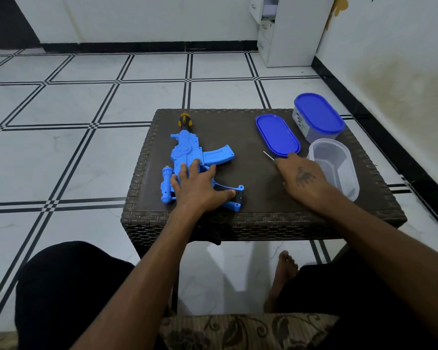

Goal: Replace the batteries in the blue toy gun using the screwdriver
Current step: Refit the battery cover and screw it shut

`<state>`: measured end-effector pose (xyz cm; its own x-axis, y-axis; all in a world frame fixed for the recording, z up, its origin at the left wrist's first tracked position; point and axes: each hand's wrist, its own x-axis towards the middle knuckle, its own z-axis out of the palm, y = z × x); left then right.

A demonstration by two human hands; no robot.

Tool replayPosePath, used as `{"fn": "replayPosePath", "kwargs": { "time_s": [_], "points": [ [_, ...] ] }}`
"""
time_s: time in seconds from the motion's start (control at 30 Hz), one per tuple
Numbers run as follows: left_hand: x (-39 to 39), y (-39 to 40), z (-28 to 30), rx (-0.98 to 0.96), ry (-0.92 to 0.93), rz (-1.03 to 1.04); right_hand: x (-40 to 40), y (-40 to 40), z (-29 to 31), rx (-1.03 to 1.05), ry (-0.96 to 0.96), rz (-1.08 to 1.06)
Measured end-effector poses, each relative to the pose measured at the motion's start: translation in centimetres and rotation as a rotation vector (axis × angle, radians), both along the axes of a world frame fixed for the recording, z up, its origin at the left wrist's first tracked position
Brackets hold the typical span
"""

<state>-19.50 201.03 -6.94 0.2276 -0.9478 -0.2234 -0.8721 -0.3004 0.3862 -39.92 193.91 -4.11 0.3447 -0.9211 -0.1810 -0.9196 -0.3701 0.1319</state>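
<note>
The bright blue plastic toy gun [187, 157] lies flat on its side on the dark woven-rattan table [263, 223], muzzle pointing away from the person. The left hand [200, 188] rests on its grip and stock with fingers spread and nearly straight, seemingly pressing it down so it will not slide, not grasping it. Beyond that hand's fingertips, past the barrel, sits a black-and-yellow tip [184, 121]; whether this belongs to the gun I cannot tell. The right hand [299, 178], well apart to the right, pinches a thin silver-shafted screwdriver [268, 155] whose tip sticks out ahead of its fingers, likely readied for the battery cover. Just beyond it lies a loose blue oval lid [277, 135]; beside its wrist stands an open clear plastic container [336, 165], and farther off a lidded clear container [317, 117].
</note>
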Motion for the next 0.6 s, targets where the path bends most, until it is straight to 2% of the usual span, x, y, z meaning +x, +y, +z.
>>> {"fn": "replayPosePath", "kwargs": {
  "time_s": [0.2,0.3,0.47,0.53,0.6],
  "points": [
    [-0.6,0.6,0.2,0.060,0.012,-0.012,0.1,-0.1,-0.3,0.011,-0.093,-0.023],
    [-1.0,0.8,-0.4,0.039,-0.102,-0.038,0.3,-0.1,-0.2,0.060,-0.113,-0.057],
    [-1.6,1.3,-1.8,-0.090,-0.253,-0.046,0.2,0.1,-0.5,-0.004,-0.090,-0.044],
    [-2.1,1.4,-2.2,-0.134,-0.290,-0.039,0.3,0.0,-0.7,-0.060,-0.166,-0.040],
    [-2.5,1.7,-2.6,-0.171,-0.344,-0.047,0.4,0.0,-0.8,-0.069,-0.323,-0.038]
  ]
}}
